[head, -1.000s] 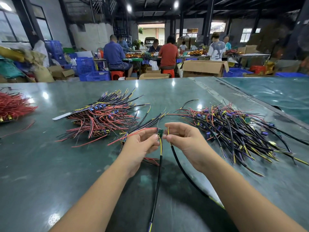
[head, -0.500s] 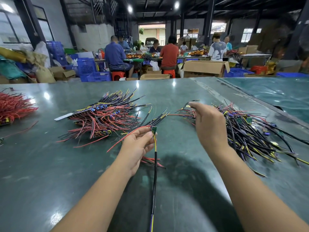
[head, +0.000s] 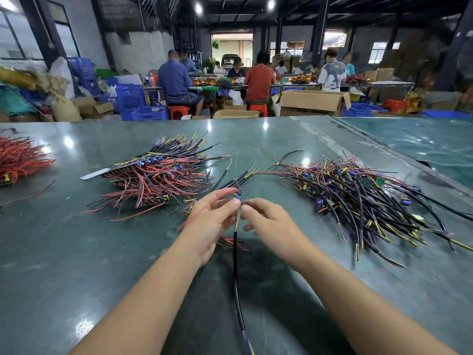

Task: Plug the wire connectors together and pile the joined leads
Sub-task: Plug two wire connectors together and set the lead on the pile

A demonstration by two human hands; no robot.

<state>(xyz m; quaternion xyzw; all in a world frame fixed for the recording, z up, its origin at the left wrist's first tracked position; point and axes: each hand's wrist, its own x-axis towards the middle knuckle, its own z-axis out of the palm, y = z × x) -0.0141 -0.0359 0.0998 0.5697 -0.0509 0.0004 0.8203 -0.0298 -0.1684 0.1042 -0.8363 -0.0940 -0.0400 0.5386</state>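
Observation:
My left hand [head: 212,221] pinches a small blue connector [head: 238,195] above the green table [head: 76,252]. Its black lead [head: 235,252], with yellow and blue cores, hangs down toward me. My right hand [head: 268,222] hovers just right of it, fingers loosely curled. Its index tip sits beside the cores under the connector, and I see nothing held in it. A heap of red and black leads [head: 153,180] lies to the left, and a larger loose heap of black, purple and yellow leads [head: 358,201] to the right.
A bundle of red wires [head: 20,160] lies at the far left edge. A few black leads [head: 225,180] fan out behind my hands and red strands [head: 230,243] lie under them. Beyond the table, seated people work among cardboard boxes [head: 312,102] and blue crates [head: 133,101].
My right hand reached out to the right heap, then came back beside the connector. My left hand kept its hold and stayed almost in place.

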